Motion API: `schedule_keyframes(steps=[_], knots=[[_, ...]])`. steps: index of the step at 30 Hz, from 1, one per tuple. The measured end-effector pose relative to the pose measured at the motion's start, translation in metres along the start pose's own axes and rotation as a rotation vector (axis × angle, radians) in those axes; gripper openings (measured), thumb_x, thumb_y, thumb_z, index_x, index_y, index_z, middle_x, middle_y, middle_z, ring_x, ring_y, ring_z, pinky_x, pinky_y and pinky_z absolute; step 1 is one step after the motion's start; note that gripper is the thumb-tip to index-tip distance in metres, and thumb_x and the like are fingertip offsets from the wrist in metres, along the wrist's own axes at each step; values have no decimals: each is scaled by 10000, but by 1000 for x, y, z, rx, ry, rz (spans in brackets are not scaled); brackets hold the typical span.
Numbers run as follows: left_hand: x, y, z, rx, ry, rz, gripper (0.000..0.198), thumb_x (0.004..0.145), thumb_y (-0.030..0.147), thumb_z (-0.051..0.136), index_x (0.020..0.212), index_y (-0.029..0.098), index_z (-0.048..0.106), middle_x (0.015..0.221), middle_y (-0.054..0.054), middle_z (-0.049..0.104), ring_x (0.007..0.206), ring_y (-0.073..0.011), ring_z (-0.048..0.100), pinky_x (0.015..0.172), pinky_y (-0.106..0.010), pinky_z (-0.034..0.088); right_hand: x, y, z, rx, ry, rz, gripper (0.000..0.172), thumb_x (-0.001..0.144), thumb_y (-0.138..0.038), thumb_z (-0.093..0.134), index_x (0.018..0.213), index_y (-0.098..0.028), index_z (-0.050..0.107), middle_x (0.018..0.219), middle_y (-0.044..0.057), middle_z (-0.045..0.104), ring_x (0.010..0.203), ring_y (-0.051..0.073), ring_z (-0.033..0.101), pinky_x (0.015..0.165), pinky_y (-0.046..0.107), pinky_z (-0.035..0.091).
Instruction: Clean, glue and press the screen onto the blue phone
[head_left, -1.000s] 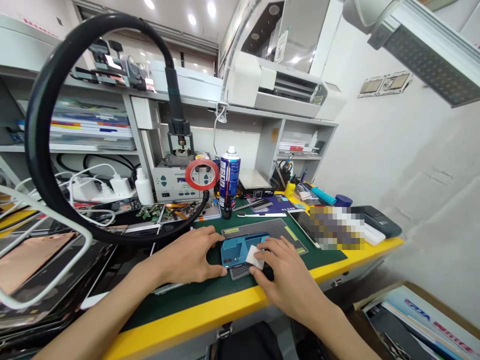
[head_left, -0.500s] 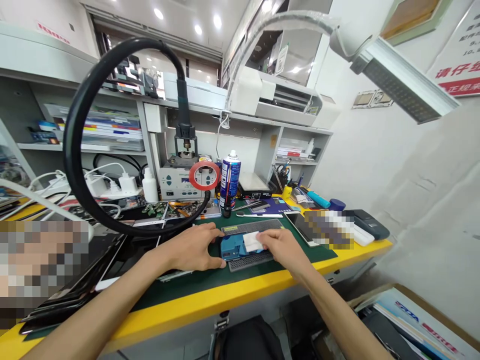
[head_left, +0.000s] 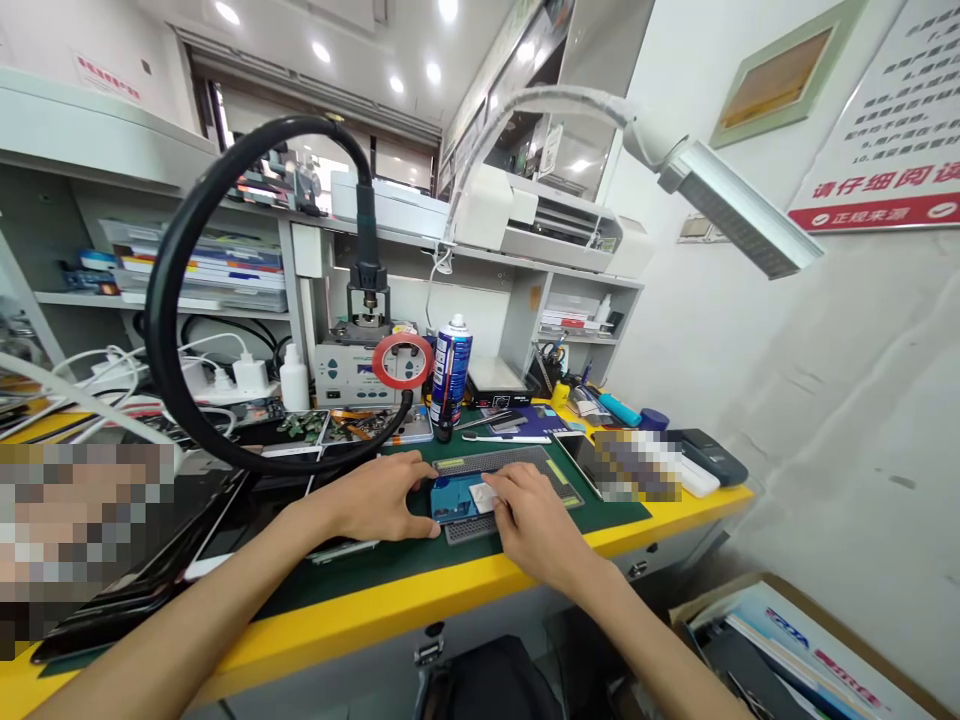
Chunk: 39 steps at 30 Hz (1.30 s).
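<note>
A flat blue phone housing (head_left: 452,499) lies across a grey perforated pad (head_left: 466,533) on the green work mat (head_left: 619,516). My left hand (head_left: 381,497) grips its left end, thumb at the near corner and fingers at the far one. Pinched under the fingers of my right hand (head_left: 538,522) is a small white wipe (head_left: 484,497), pressed onto the housing's surface. The right part of the housing is hidden behind that hand.
A blue spray can (head_left: 451,370) stands behind the mat, beside a roll of red tape (head_left: 403,361). A thick black hose (head_left: 161,290) loops at left over dark tablet-like panels. A white-framed phone (head_left: 581,460) lies right. The yellow table edge (head_left: 360,598) runs in front.
My right hand has moved along the housing with the wipe and now lies flatter over its right part. The left hand keeps its hold. The camera view has shifted slightly.
</note>
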<state>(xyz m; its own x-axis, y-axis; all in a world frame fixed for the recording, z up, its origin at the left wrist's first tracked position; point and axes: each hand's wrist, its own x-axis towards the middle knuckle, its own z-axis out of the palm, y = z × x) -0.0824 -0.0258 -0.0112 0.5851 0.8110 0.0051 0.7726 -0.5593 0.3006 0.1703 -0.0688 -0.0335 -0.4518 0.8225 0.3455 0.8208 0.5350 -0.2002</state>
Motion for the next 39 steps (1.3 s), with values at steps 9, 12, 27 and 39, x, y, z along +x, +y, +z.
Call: schedule_keyframes(steps=[9,12,27,39], knots=[[1,1,1,6,6,8,883,738,759,578,1390,164,563,1146,-130,645,976,-310,638,784,-351,504,33,12,-16,-57,-154,-92,264,866,-148,584,1058,-221,750,1258,112,602,1204,304,526,937,408,459],[2,0,2,11,11,16,870,745,757,571,1378,160,573,1125,-126,650,946,-300,640,788,-354,503,40,6,-23,-105,-157,-112,166,875,-188,600,947,-205,749,1215,112,615,1181,303,527,905,399,449],[2,-2,4,35,29,22,902,725,777,562,1387,164,568,1160,-140,655,987,-325,647,801,-363,510,0,-21,-23,-316,-101,-162,203,868,-169,502,938,-137,690,920,120,675,935,276,557,861,429,407],[2,-4,4,19,43,49,884,738,758,565,1379,149,574,1196,-151,645,1015,-339,646,789,-369,508,-13,-30,-13,-104,-382,81,655,1035,-525,207,1571,-158,294,1620,125,281,1494,400,182,1165,671,153]])
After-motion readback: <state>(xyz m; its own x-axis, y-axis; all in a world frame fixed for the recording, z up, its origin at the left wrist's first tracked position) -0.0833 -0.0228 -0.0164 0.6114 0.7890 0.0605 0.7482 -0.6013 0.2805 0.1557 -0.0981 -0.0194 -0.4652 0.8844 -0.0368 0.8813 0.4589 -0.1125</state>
